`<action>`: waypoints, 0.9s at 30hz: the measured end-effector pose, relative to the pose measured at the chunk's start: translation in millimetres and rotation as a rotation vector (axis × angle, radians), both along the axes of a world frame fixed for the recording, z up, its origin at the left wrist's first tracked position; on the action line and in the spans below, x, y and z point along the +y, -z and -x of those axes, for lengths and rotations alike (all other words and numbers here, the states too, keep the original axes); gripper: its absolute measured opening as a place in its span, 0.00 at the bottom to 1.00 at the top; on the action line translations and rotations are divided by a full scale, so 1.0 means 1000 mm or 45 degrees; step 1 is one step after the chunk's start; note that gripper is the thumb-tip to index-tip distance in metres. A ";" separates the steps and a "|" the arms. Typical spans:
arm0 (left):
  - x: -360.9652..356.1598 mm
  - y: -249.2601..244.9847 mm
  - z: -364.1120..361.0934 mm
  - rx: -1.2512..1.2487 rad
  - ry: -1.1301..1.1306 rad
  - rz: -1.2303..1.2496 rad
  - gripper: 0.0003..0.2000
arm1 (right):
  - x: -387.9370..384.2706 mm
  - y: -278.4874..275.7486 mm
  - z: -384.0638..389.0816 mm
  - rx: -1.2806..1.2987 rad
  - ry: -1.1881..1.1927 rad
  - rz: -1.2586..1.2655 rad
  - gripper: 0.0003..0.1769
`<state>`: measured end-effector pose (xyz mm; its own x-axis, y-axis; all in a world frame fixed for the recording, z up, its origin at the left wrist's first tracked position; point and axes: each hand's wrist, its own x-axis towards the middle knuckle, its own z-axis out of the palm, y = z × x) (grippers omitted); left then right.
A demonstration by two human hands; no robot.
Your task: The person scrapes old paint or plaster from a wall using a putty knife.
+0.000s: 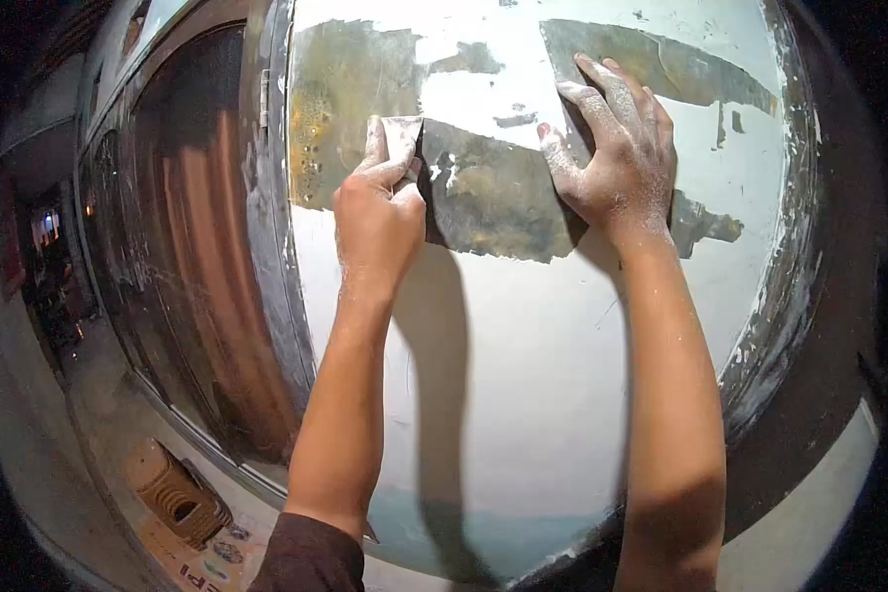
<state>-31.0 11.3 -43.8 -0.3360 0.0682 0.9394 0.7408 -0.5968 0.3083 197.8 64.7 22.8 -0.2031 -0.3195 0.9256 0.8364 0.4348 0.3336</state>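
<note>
A scraper [403, 136] with a wide, whitish blade is gripped in my left hand [380, 202], its straight edge up against the wall [533, 345]. Around the blade the white coating is broken by large grey-brown bare patches [503, 192]. Fingers spread, my right hand [622, 148] rests on the wall to the right, partly over a bare patch and partly over white. White dust coats the fingers of both hands. The scraper's handle is mostly hidden inside my left hand.
Left of the wall is a dark-framed door or window [257, 247] with a brown curtain [212, 286] behind it. Stacked brown plastic stools [173, 493] stand on the floor at lower left, beside some footwear [229, 551]. A rough, paint-smeared edge [784, 257] bounds the wall's right side.
</note>
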 end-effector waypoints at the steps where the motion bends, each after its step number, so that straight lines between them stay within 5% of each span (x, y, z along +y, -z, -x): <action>1: -0.006 -0.005 -0.001 -0.051 -0.014 0.131 0.18 | 0.002 0.000 0.000 0.003 -0.002 0.008 0.24; 2: -0.010 -0.010 -0.003 -0.101 -0.026 0.263 0.18 | 0.003 0.000 0.000 0.007 -0.003 0.017 0.24; 6: 0.006 -0.005 0.001 0.065 -0.104 -0.115 0.17 | 0.002 0.000 0.000 0.000 -0.020 0.014 0.24; 7: 0.003 -0.006 0.002 -0.014 -0.078 0.065 0.17 | 0.002 0.000 0.001 0.004 -0.011 0.018 0.24; 14: 0.010 -0.010 0.009 0.077 -0.106 -0.088 0.17 | 0.004 0.000 0.001 0.015 -0.029 -0.004 0.24; 18: -0.007 -0.020 0.002 0.030 -0.124 0.191 0.19 | 0.002 0.000 -0.001 0.008 -0.021 0.010 0.24; 21: -0.002 -0.018 0.003 0.139 -0.184 -0.093 0.18 | 0.001 0.000 0.000 0.005 -0.031 -0.008 0.23; 27: -0.006 -0.025 0.008 0.128 -0.210 0.090 0.14 | 0.003 -0.001 0.000 0.003 -0.028 -0.013 0.24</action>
